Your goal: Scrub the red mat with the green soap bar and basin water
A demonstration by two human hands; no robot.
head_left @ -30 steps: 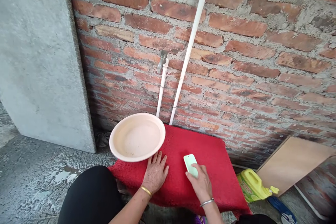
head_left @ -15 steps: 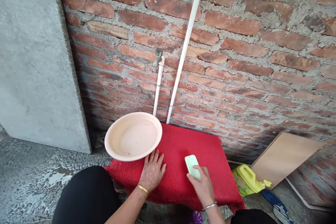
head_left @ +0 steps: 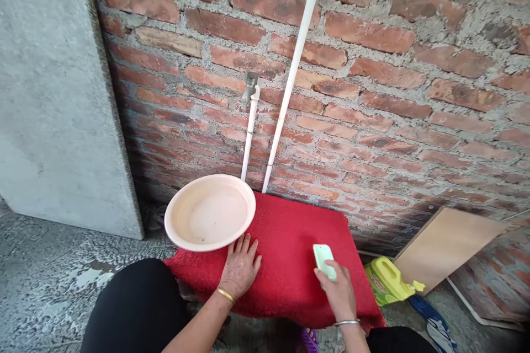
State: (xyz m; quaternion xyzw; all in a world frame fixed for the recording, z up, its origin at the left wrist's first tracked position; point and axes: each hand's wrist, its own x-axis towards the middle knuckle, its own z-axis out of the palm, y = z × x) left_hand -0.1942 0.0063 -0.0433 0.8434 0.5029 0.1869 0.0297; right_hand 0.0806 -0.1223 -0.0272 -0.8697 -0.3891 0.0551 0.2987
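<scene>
A red, fuzzy cloth [head_left: 285,231] drapes over a low, flat surface. My left hand [head_left: 240,267] lies flat on it with the fingers spread, their tips close to the rim of a pale pink basin [head_left: 219,209]. In my right hand [head_left: 340,293] is a pale green scrub brush [head_left: 324,259], gripped at its near end with a small hole at the far end. Its underside faces the cloth, so any bristles are hidden.
Behind the cloth stands a brick wall [head_left: 372,94] with white pipes [head_left: 290,77] and a tap [head_left: 249,85]. A yellow jug [head_left: 389,281], blue slippers [head_left: 433,320] and a leaning board [head_left: 449,248] are at the right. A concrete slab [head_left: 62,94] stands left.
My right hand has moved to the right over the cloth with the scrub brush. My left hand and the basin have stayed in place.
</scene>
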